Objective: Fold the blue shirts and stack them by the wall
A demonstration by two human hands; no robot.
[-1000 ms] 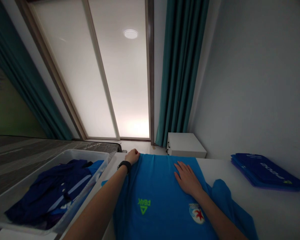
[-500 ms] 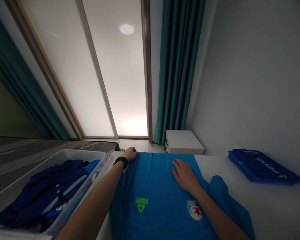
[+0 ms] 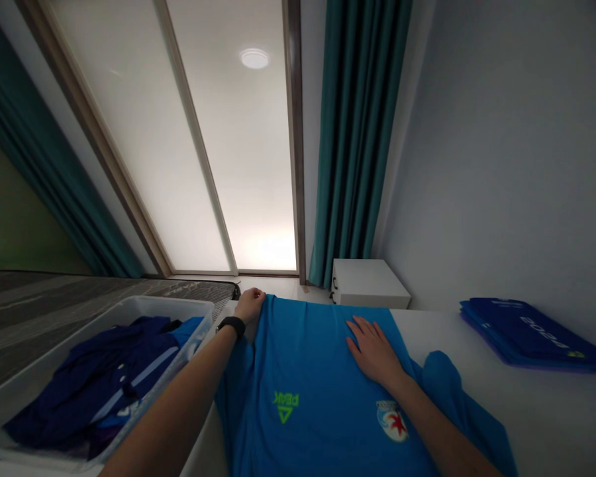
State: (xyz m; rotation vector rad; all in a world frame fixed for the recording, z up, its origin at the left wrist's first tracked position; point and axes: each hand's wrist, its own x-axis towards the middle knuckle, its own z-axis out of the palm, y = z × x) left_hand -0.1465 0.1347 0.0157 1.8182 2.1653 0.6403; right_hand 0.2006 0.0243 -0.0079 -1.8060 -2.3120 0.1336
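A bright blue sports shirt lies spread on the white table, its green logo and round badge facing up and upside down to me. At the shirt's far left corner, my left hand, with a black watch on the wrist, is closed on the cloth and holds it slightly raised. My right hand rests flat on the shirt toward its right side, fingers spread. One sleeve lies bunched out to the right. The near end of the shirt runs out of view.
On the left stands a clear plastic bin with dark blue clothes heaped in it. A stack of folded blue shirts sits at the table's right side by the wall. Beyond the table's far edge is a white cabinet.
My left hand has pulled the shirt's far left corner a little outward and up. My right hand stays flat on the cloth. The view has shifted slightly.
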